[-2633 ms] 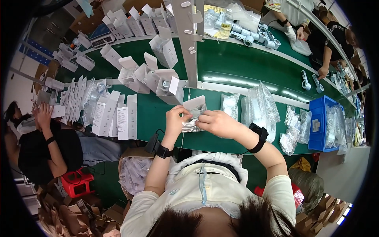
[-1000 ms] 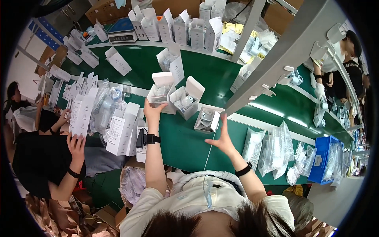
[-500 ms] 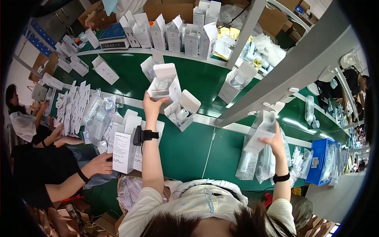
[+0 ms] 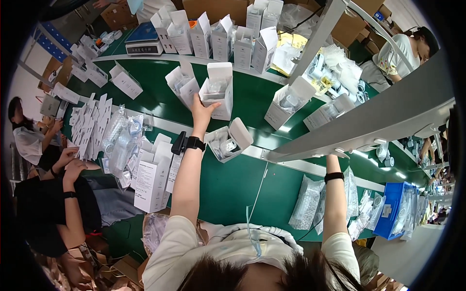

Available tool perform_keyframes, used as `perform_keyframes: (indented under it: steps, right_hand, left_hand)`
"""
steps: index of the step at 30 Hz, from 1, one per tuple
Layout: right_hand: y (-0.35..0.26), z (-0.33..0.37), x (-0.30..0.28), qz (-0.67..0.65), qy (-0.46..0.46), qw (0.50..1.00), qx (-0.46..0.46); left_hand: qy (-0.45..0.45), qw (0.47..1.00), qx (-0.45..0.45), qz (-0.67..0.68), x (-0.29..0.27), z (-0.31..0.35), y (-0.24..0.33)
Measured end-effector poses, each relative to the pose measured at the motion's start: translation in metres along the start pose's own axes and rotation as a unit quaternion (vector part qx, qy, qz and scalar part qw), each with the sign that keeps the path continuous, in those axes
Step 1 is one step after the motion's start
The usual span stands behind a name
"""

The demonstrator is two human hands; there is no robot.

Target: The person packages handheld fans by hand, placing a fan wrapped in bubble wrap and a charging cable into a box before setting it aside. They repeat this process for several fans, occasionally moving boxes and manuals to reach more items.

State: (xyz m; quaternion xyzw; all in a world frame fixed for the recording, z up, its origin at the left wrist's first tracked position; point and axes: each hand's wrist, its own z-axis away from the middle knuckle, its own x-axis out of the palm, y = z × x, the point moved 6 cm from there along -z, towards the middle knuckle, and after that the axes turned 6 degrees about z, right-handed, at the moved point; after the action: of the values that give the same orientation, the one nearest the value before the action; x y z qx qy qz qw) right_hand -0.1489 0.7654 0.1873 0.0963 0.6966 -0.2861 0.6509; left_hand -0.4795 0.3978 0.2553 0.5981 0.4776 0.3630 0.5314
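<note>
My left hand [image 4: 204,112] grips the near lower part of an open white box [image 4: 222,99], thumb across its front and fingers at its left side. Clear plastic-wrapped contents show in that box. Close on its left stands another open white box [image 4: 183,86]. Nearer to me, a tilted open box [image 4: 224,146] holds a wrapped white item. My right forearm [image 4: 336,203] reaches forward, but the grey post hides the hand and fingers. Beyond the post sits an open white box [image 4: 324,118] with wrapped contents, beside another open box [image 4: 285,107].
A grey post [image 4: 369,121] slants across the right side. Bubble-wrapped packs [image 4: 307,203] lie near a blue bin [image 4: 388,220]. Flat white cartons [image 4: 87,127] and upright boxes [image 4: 151,182] are at left, beside a co-worker's arm [image 4: 73,201]. Several boxes [image 4: 201,41] line the far shelf.
My left hand has carried its box forward and right onto the green surface. My right hand has gone behind the post, and the box it held now shows beyond the post.
</note>
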Motion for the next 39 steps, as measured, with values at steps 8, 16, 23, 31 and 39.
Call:
perform_keyframes:
  steps: [8,16,23,31,39]
  right_hand:
    - [-0.264,0.098,-0.008,-0.269,-0.251,0.921,-0.125]
    - [-0.337,0.049,0.021,-0.467,0.108,0.877,0.013]
    - [-0.239,0.127,-0.051,-0.496,-0.008,0.868,-0.002]
    - [-0.088,0.095,-0.121,-0.387,0.14,0.906,0.1]
    - [-0.038,-0.024,-0.044,-0.36,0.362,0.844,0.163]
  left_hand:
    - [0.068,0.991,0.051,-0.1,-0.046,0.016,-0.012]
    - [0.226,0.965,-0.002,0.132,-0.053,0.162,0.098]
    - [0.155,0.814,-0.075,-0.556,-0.167,0.188,0.095]
    - [0.066,0.781,-0.149,-0.602,-0.172,0.175,0.064]
    - [-0.141,0.798,0.021,-0.585,-0.1,0.176,-0.018]
